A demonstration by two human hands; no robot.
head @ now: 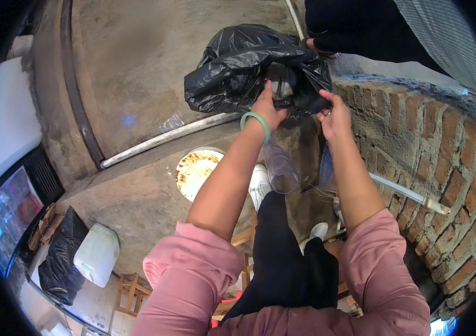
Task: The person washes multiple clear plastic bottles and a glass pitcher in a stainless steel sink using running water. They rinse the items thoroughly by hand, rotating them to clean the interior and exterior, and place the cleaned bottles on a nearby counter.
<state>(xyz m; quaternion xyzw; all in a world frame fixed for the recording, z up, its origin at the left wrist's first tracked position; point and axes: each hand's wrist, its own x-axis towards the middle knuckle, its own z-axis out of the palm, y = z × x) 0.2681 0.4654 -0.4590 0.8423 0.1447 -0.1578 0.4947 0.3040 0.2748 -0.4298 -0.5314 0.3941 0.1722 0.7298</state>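
Observation:
A large black plastic bag [229,75] lies crumpled at the edge of a concrete ledge, its mouth facing me. Something pale and partly hidden [282,90] shows inside the opening. My left hand [269,107], with a green bangle on the wrist, is at the left of the mouth; whether its fingers grip the plastic cannot be made out. At the right side, my right hand [334,117] pinches the bag's edge between thumb and fingers. Below the bag, between my forearms, is a clear plastic cylindrical container [282,170].
Stained plates [196,170] sit left of my left forearm. A white pipe [170,140] runs along the ledge. A brick wall [431,138] rises at right, and another person in dark trousers [359,33] is beyond the bag. A white jerrycan [97,254] stands at lower left.

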